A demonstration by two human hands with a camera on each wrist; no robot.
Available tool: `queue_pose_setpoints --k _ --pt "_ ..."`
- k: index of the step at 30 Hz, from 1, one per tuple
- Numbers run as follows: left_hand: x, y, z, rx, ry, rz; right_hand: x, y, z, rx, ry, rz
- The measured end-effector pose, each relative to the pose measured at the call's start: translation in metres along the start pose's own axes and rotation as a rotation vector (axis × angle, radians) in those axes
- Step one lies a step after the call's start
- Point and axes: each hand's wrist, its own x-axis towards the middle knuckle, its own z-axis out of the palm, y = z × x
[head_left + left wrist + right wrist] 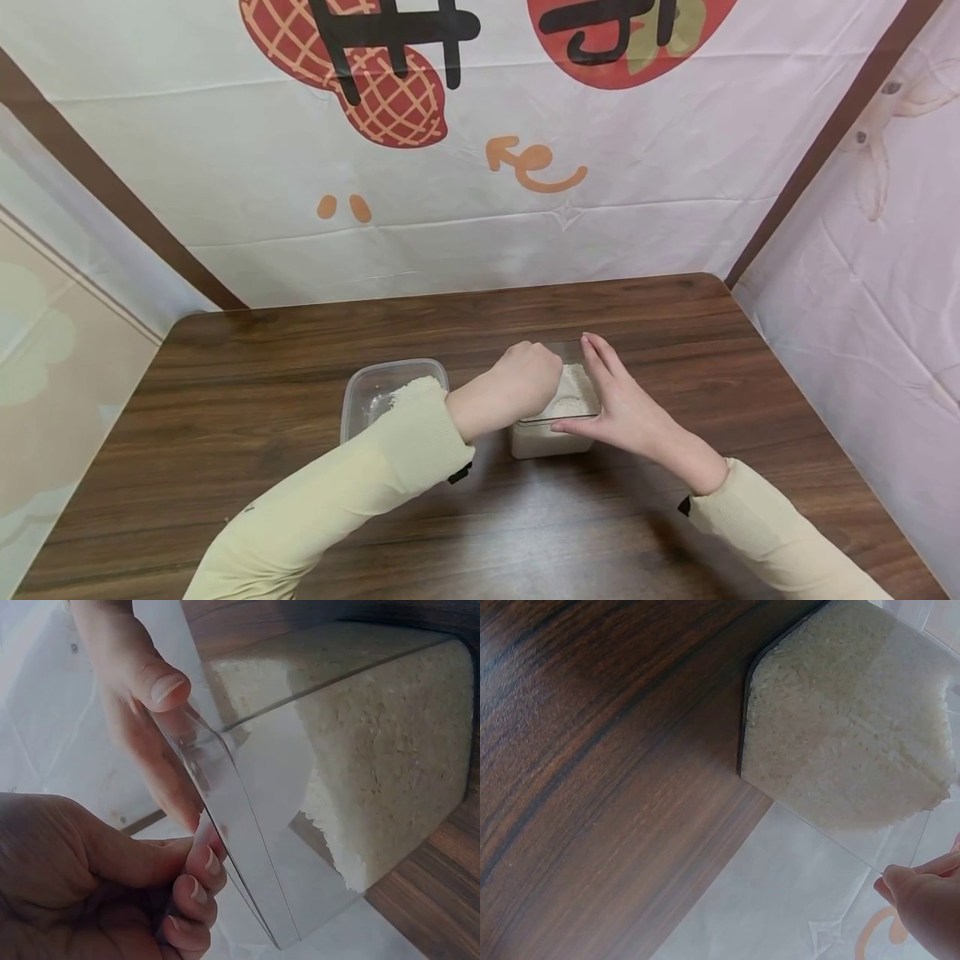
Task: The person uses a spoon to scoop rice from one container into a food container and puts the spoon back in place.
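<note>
The rice container sits mid-table, at three o'clock of a shallower tub; the left hand curls its fingers over the rim; the right hand braces the side, fingers straight and together; a steady, level hold should keep grains from spilling.

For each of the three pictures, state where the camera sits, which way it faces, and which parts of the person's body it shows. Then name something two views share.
Head: looks forward and down at the table; both sleeved arms, left hand, right hand.
Left wrist: close on the rice container; both hands at its rim.
Right wrist: along the container wall; only fingertips.
Shared: the rice container appears in all three views.
</note>
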Motion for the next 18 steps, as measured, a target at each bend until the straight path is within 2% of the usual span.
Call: queue_pose_setpoints --k 6,18 --pt "0.004 0.003 0.005 -0.004 -0.044 0.004 0.000 -0.001 0.001 0.006 -0.017 0.000" --pt "0.010 0.004 0.012 -0.038 -0.062 -0.001 -0.001 -0.001 0.000 0.019 -0.009 -0.012"
